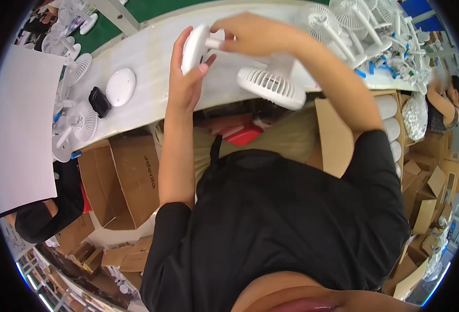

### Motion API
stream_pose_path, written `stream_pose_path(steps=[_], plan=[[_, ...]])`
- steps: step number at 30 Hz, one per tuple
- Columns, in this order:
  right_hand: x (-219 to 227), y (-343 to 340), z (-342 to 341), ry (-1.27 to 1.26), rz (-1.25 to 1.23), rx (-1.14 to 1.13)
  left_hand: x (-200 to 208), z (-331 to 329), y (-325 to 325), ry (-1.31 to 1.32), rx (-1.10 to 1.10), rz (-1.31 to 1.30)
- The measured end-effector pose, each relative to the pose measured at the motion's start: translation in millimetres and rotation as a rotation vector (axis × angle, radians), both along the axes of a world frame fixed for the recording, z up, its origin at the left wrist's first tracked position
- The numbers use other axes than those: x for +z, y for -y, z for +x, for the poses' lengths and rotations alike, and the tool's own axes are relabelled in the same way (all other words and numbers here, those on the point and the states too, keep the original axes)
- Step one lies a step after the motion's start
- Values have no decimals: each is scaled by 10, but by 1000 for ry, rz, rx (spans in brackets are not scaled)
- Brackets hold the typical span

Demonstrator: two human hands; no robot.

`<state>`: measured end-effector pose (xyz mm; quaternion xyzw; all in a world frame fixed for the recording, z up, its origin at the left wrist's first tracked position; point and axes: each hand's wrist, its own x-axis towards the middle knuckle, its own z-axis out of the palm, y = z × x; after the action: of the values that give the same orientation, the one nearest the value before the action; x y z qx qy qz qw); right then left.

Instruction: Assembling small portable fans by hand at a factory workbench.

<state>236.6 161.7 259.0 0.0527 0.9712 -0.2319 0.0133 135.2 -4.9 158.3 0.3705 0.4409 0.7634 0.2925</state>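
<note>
My left hand (188,78) is closed around a round white fan base (194,49), held up on its edge above the table. A short white stem (214,43) sticks out of the base toward the right. Around that stem the fingers of my right hand (245,35) are curled, slightly blurred. Below my right hand a white fan head (272,87) with a slotted cover lies tilted at the table's near edge. Whether the stem joins this head is hidden behind my right hand and forearm.
On the white table (151,62) lie a round white disc (120,87) and a black part (100,102). Assembled fans (78,122) crowd the left; more fans (339,28) and blue-tipped parts (385,57) fill the right. An open carton (120,182) stands below; a co-worker (445,104) sits far right.
</note>
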Motion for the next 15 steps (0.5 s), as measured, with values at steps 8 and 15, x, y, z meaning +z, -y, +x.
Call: stream_pose_path(steps=[8,15], plan=[[234,-155,-161,444,-724,-23,419,370,303,626,-52,55],[193,-209,248,69,-640,10,647,424,280,834,-168,131]])
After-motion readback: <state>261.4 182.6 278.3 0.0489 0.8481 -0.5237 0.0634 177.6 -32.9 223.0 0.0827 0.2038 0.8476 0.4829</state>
